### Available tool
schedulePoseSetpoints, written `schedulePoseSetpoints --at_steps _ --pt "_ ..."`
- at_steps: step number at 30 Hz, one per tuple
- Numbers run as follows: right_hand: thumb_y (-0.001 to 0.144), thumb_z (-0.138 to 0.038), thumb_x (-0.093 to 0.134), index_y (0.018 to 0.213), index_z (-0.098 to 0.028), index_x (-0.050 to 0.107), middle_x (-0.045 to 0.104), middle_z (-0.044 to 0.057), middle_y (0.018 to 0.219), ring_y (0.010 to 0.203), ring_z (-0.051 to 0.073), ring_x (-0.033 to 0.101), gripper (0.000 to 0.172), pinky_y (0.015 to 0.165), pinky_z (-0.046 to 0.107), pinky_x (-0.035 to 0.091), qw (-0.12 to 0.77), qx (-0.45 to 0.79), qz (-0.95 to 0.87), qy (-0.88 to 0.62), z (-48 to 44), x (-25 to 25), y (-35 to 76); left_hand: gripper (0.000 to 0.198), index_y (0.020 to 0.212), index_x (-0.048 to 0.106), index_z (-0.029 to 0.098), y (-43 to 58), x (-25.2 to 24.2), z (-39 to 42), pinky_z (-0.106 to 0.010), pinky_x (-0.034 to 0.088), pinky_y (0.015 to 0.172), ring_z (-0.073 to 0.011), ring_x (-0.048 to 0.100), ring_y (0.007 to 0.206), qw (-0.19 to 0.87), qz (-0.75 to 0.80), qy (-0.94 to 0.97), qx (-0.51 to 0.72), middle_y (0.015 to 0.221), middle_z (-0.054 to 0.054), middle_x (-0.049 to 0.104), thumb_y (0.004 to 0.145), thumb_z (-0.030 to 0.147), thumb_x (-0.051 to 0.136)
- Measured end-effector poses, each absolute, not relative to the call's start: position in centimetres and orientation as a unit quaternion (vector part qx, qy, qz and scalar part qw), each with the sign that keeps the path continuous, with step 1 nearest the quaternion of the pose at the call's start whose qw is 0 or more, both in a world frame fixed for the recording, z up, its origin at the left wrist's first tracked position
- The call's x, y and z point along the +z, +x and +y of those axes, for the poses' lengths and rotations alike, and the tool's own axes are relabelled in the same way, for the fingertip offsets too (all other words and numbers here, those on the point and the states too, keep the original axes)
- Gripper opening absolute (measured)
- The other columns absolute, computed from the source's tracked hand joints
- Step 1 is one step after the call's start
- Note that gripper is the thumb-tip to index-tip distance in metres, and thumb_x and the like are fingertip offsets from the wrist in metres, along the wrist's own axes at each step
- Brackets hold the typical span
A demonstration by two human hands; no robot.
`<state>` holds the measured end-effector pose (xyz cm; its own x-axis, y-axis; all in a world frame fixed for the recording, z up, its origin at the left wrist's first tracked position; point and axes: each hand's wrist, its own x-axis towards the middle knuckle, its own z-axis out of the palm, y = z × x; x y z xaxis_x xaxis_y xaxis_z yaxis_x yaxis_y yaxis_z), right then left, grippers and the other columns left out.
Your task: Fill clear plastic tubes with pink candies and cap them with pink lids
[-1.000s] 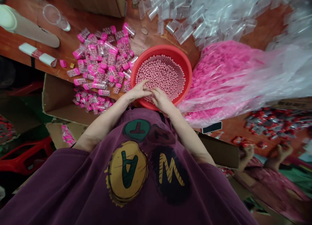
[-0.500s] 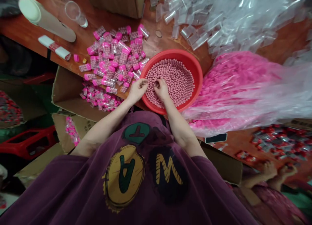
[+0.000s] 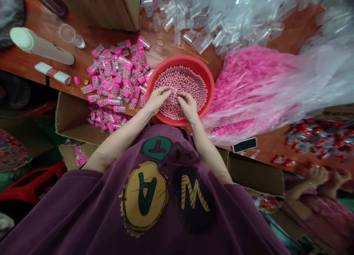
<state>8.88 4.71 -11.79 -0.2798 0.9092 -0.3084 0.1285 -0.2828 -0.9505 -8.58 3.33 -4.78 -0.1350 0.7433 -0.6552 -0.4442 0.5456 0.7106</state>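
Observation:
My left hand (image 3: 158, 100) and my right hand (image 3: 189, 105) meet over a red basin (image 3: 209, 76). Pink beads (image 3: 190, 77) fill much of it. A small clear plastic bottle (image 3: 173, 94), with pink showing through it, is between my fingertips. My left thumb and fingers pinch one end, and my right fingertips close on the other. Whether it has a cap is hidden by my fingers. Left of the basin lies a heap of bead-filled clear bottles with pink caps (image 3: 121, 74).
An open cardboard box (image 3: 72, 116) with more capped bottles sits below the table edge. Right of the basin lies a plastic bag of pink caps (image 3: 249, 81). Clear empty bottles (image 3: 204, 26) spread behind. A phone (image 3: 245, 145) and another person's hands (image 3: 318, 175) are at right.
My hands have come together over the beads, and the small clear bottle now shows between them. The whole view has shifted, so the basin appears further left.

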Motion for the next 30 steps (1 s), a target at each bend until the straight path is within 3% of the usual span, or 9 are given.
schedulePoseSetpoints --at_steps 5,10,16,23,30 --pt "0.096 -0.062 0.071 0.112 -0.025 0.078 0.081 0.009 0.12 0.119 0.027 0.074 0.041 0.116 0.05 0.058 0.334 0.51 -0.592 -0.528 5.6 -9.4 12.0 0.02 0.117 0.071 0.014 -7.8 -2.9 3.9 -0.024 0.057 0.068 -0.0132 0.07 0.073 0.723 0.548 0.132 0.4 0.091 -0.004 0.077 0.103 0.015 0.057" --pt "0.097 -0.056 0.071 0.123 -0.026 0.079 0.082 0.006 0.123 0.11 0.024 0.075 0.04 0.107 0.048 0.063 0.313 0.567 -0.596 -0.476 5.9 -6.9 13.7 0.019 0.101 0.076 0.012 -6.5 -2.5 3.9 -0.019 0.043 0.055 -0.009 0.062 0.063 0.744 0.548 0.195 0.329 0.083 -0.001 0.071 0.101 0.01 0.058" --pt "0.094 -0.043 0.072 0.109 -0.024 0.08 0.082 0.004 0.105 0.099 0.022 0.074 0.025 0.1 0.044 0.065 0.294 0.581 -0.586 -0.482 4.9 -6.4 14.7 0.02 0.09 0.075 0.014 -5.4 -2.7 3.7 -0.019 0.04 0.054 -0.0084 0.057 0.061 0.761 0.544 0.214 0.281 0.075 0.001 0.065 0.1 0.007 0.058" --pt "0.096 -0.035 0.062 0.128 -0.023 0.073 0.079 0.008 0.13 0.119 0.026 0.073 0.035 0.114 0.049 0.059 0.301 0.543 -0.616 -0.485 2.7 -7.2 15.0 0.024 0.082 0.069 0.014 -4.6 -2.4 4.0 -0.02 0.035 0.049 -0.0083 0.049 0.054 0.746 0.567 0.221 0.27 0.067 0.002 0.059 0.101 0.007 0.056" --pt "0.093 -0.035 0.067 0.13 -0.026 0.066 0.075 0.006 0.117 0.095 0.021 0.071 0.037 0.091 0.042 0.065 0.286 0.587 -0.587 -0.478 2.0 -7.9 14.9 0.023 0.082 0.073 0.014 -4.6 -2.7 4.0 -0.021 0.033 0.05 -0.0098 0.048 0.054 0.723 0.586 0.24 0.277 0.067 0.001 0.06 0.098 0.01 0.057"
